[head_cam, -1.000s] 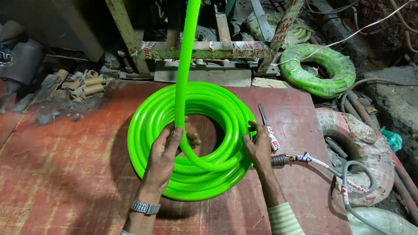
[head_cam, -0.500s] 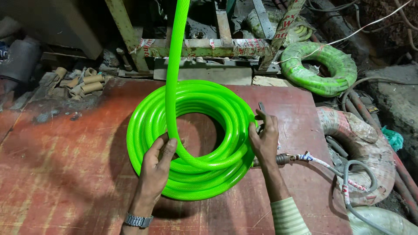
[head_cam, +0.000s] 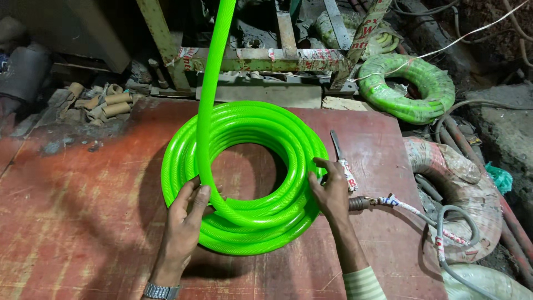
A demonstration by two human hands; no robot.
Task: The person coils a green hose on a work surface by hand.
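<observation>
left hand: left hand (head_cam: pixel 186 214) at the near-left rim of the bright green braided plastic hose coil (head_cam: pixel 244 178); fingers curled partway around the incoming bright green hose strand (head_cam: pixel 208 83) where it bends into the coil, thumb side pressing it against the stacked loops. A loose wrap, not a fist.
right hand: right hand (head_cam: pixel 331 191) at the coil's right rim, palm down, fingers spread and pressed on the outer loops; flat and open, grasping nothing, only bracing.
head view, coil: lies flat on the worn red-brown wooden board (head_cam: pixel 83 222), roughly mid-board, several loops stacked, hollow centre showing the board.
head view, strand: rises from the coil's left side straight up out of the top edge; its far end is not visible.
right of coil: slim metal blade with a tape-wrapped handle (head_cam: pixel 343 161) lying just beside the right hand's fingers; metal hose fitting on a grey taped cable (head_cam: pixel 361 203) just past the wrist.
beyond coil: rusty green-painted metal frame (head_cam: pixel 266 58); wrapped green hose bundle (head_cam: pixel 405 89) off the board's far-right corner; brown cardboard tubes (head_cam: pixel 105 100) to the far left.
risk 1: judged, loops may spring open or slide off the stack if the right hand's bracing eases, since nothing ties them.
risk 2: the strand may kink at the left hand's tight bend if pulled hard.
risk 3: the blade sits close to the right fingers; a sideways slip could meet its edge.
</observation>
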